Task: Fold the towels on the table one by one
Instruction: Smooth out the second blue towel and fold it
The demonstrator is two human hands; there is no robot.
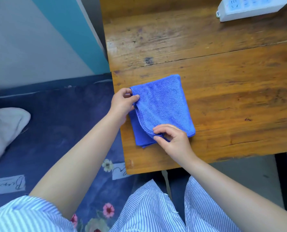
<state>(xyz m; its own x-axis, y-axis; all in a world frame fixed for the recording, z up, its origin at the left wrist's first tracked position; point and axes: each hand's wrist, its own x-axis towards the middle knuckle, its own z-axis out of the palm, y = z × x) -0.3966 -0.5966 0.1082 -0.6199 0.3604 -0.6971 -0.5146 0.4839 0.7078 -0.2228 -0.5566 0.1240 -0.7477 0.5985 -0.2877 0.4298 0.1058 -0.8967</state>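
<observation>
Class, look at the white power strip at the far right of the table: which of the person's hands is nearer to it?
Right. The right hand pinches the blue towel's near edge, toward the power strip's side; the left hand grips the towel's left corner, farther away.

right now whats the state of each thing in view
towel: folded, flat on the table
left hand: pinching the towel's left corner
right hand: pinching the towel's near edge
power strip: lying on the table's far end
table: holding the towel
</observation>
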